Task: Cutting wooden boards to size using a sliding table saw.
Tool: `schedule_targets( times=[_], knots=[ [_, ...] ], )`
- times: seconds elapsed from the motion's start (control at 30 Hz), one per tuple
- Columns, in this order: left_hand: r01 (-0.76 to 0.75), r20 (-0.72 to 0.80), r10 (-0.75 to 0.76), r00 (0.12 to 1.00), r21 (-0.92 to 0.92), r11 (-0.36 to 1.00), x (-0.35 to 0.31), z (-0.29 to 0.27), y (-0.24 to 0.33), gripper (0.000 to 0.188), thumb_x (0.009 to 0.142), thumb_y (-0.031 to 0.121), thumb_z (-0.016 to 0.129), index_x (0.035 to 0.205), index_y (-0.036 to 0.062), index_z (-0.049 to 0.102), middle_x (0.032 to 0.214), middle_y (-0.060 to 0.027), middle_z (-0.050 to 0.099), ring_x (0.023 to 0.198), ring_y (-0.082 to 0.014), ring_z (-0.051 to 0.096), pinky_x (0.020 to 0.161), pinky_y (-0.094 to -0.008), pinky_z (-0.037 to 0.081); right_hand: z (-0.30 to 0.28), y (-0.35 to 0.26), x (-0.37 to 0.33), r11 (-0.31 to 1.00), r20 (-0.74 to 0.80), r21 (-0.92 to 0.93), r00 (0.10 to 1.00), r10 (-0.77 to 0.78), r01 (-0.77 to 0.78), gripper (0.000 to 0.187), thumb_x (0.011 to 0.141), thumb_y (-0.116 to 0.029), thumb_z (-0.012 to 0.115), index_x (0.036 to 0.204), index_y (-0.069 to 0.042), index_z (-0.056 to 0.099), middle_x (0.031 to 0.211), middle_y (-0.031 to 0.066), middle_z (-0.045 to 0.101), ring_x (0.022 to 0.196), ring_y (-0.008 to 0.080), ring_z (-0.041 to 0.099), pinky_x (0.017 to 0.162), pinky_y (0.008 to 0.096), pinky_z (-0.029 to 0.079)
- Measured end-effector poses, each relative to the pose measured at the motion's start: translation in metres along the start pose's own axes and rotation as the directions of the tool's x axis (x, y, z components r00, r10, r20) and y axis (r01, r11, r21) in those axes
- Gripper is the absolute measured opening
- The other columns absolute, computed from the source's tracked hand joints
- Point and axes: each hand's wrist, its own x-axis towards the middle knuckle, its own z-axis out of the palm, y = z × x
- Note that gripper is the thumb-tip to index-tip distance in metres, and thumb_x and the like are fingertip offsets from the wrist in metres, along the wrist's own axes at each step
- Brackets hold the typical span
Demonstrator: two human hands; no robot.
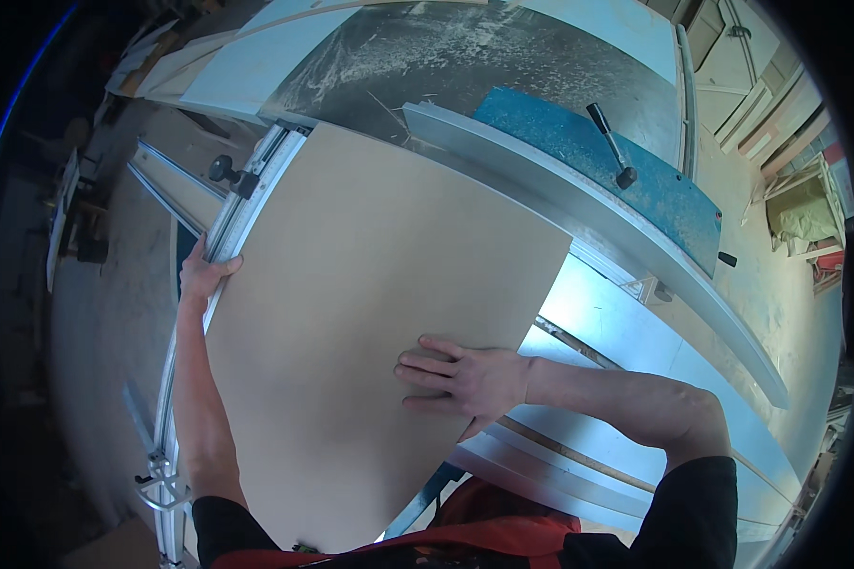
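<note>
A large beige board point(370, 237) lies flat on a panel saw's table. Its left edge runs along an aluminium fence rail point(273, 163). My left hand point(205, 275) is closed around this rail, its thumb over the top beside the board's edge. Palm down, my right hand point(479, 377) rests on the board near its right edge with the fingers spread. A black-knobbed stop point(244, 182) sits on the rail beyond my left hand. Along the board's far edge runs a long metal rip fence point(588, 194).
A blue housing point(579, 142) with a black lever point(609, 142) stands behind the rip fence. Sawdust covers the dark table surface point(465, 57) at the back. Bare metal table point(598, 313) shows at right. A wooden-framed bin with a sack point(807, 213) stands far right.
</note>
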Motion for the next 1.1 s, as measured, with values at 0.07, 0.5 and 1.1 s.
schedule_targets(
  times=[0.07,0.5,1.1],
  knots=[
    [0.005,-0.003,-0.005,1.000,-0.025,1.000,0.006,-0.004,0.002,0.115,0.062,0.038,0.094,0.158,0.0085,0.039,0.144,-0.0161,0.059,0.134,-0.0292,0.056,0.118,-0.0387,0.037,0.000,0.005,0.006,1.000,-0.012,-0.004,1.000,0.003,-0.003,0.095,0.079,-0.076,0.058,0.147,-0.010,0.052,0.156,0.0257,0.037,0.151,0.0383,0.027,0.124,0.0593,0.012],
    [0.020,0.019,-0.019,1.000,-0.059,0.998,0.053,-0.023,-0.006,0.114,0.063,0.032,0.095,0.159,0.0090,0.037,0.147,-0.0163,0.056,0.135,-0.0281,0.054,0.118,-0.0363,0.036,-0.001,0.037,0.049,0.999,0.003,-0.043,1.000,-0.001,0.002,0.088,0.086,-0.074,0.053,0.145,-0.009,0.052,0.155,0.0242,0.040,0.149,0.0395,0.029,0.123,0.0605,0.014],
    [-0.016,0.001,0.016,1.000,0.007,1.000,0.147,-0.053,-0.061,0.116,0.060,0.040,0.095,0.159,0.0147,0.038,0.145,-0.0182,0.059,0.136,-0.0321,0.054,0.117,-0.0389,0.038,-0.003,0.085,0.124,1.000,-0.040,-0.024,0.999,0.011,-0.012,0.092,0.080,-0.076,0.058,0.144,-0.009,0.055,0.152,0.0228,0.043,0.148,0.0389,0.030,0.123,0.0611,0.013]
  ],
)
